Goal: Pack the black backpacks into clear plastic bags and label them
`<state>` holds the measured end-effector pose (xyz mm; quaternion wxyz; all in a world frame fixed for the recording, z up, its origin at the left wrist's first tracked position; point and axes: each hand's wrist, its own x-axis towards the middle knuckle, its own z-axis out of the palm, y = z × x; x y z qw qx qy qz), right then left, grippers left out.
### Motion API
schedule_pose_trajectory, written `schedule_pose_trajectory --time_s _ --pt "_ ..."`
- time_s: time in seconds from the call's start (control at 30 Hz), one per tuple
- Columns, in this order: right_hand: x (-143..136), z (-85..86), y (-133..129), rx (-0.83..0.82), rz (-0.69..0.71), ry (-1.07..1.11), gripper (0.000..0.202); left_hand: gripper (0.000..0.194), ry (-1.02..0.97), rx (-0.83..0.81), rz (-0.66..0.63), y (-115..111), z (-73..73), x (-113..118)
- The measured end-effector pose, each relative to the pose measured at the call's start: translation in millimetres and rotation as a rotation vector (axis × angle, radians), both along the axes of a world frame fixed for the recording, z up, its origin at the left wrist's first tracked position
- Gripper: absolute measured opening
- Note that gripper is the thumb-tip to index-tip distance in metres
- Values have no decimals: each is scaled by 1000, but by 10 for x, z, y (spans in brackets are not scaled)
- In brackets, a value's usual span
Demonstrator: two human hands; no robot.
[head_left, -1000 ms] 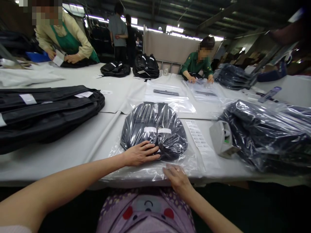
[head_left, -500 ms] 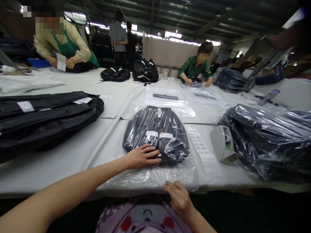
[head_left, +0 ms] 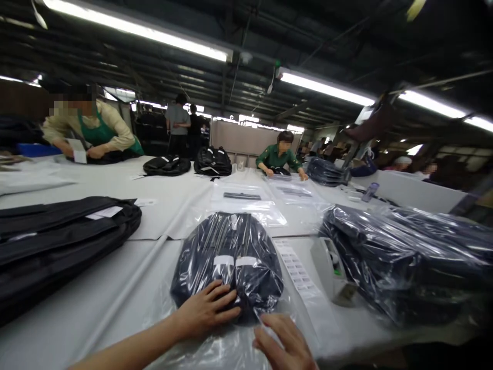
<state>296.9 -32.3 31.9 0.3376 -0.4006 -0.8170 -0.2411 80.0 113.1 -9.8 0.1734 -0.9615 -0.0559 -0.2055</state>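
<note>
A black backpack point(head_left: 254, 288) with two white-wrapped straps lies inside a clear plastic bag point(head_left: 219, 349) on the table in front of me. My left hand point(head_left: 204, 311) rests flat on the lower part of the wrapped backpack, fingers spread. At the backpack's lower right edge, my right hand point(head_left: 287, 341) has its fingers curled, with the loose end of the plastic bag pinched between thumb and fingers. Part of that hand is cut off by the bottom of the view.
Black backpacks point(head_left: 69, 236) are piled on the left. A label sheet point(head_left: 296, 267) and a grey label dispenser point(head_left: 333, 272) sit to the right, beside plastic-wrapped backpacks point(head_left: 404, 257). Flat plastic bags point(head_left: 246, 205) lie beyond. Two co-workers point(head_left: 283, 154) handle items across the table.
My right hand has moved up from the table's front edge toward the backpack, bringing the plastic bag's loose end along. My left hand stays on the backpack. The view has tilted upward.
</note>
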Motion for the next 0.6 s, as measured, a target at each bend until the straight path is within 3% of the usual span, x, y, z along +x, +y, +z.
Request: schedule_pose_trajectory --time_s 0.07,0.1,0.2,0.27,0.33,0.47,0.6 --pt "49 83 270 -21 70 -82 8 38 -43 37 1 17 -40 -1" --pt "92 36 393 -35 111 -139 14 37 -54 50 2 24 -56 0" --pt "305 -339 628 -108 176 -257 23 35 -67 88 5 21 -57 9" --pt "459 -598 647 -170 192 -259 22 35 -61 113 5 6 -19 13" --pt "562 -739 598 -215 190 -232 22 35 -58 136 4 -7 30 0" --pt "581 -721 490 -196 192 -166 24 30 -88 131 -90 -4 70 -130" --pt "567 -672 447 -174 200 -151 23 22 -15 43 -211 -63 -23 -336"
